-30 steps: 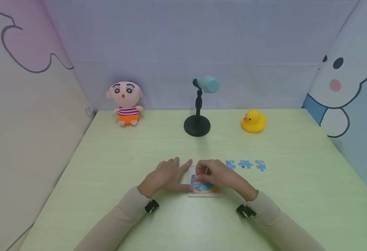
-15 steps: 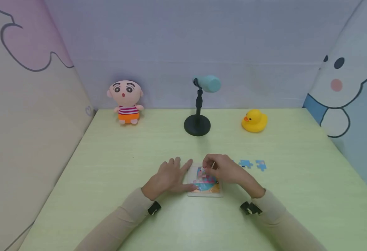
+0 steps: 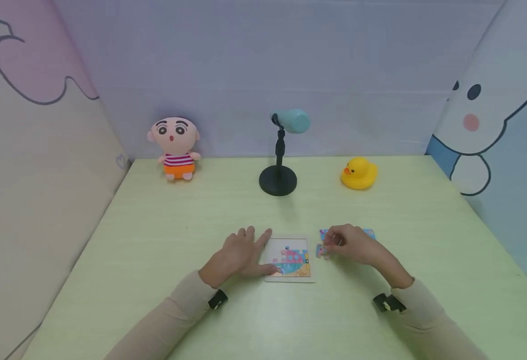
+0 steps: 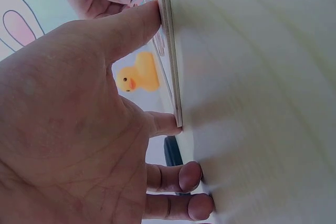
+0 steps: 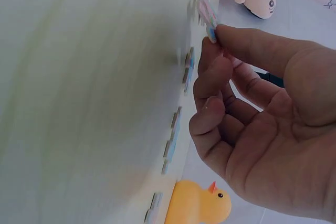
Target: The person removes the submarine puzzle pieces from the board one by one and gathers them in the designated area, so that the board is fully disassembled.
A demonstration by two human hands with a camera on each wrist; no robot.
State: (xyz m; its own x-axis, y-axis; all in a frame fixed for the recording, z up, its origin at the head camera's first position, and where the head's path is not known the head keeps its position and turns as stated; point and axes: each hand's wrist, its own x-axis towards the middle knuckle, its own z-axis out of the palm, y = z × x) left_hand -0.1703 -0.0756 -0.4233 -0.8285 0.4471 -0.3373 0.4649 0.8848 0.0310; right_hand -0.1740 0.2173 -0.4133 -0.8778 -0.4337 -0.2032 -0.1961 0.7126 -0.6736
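A shallow white puzzle tray point(image 3: 289, 280) lies on the table, its lower part filled with joined pink, blue and orange pieces point(image 3: 294, 264). My left hand point(image 3: 238, 255) rests at the tray's left side with fingers spread. In the left wrist view its thumb point(image 4: 142, 22) presses on the tray's near edge, and the index fingertip touches the far corner. Just right of the tray, my right hand point(image 3: 352, 244) pinches a pink and blue jigsaw piece point(image 3: 320, 251) between thumb and fingertips. The right wrist view shows this piece point(image 5: 207, 14) tilted above the table.
Loose blue jigsaw pieces point(image 3: 369, 233) lie in a row behind my right hand, partly hidden by it. Farther back stand a plush doll point(image 3: 178, 150), a light-blue device on a black stand point(image 3: 278, 181) and a yellow rubber duck point(image 3: 359, 173).
My right hand has lifted from over the tray and moved right, carrying the pinched jigsaw piece outside the frame. More of the joined picture shows now. My left hand has stayed at the tray.
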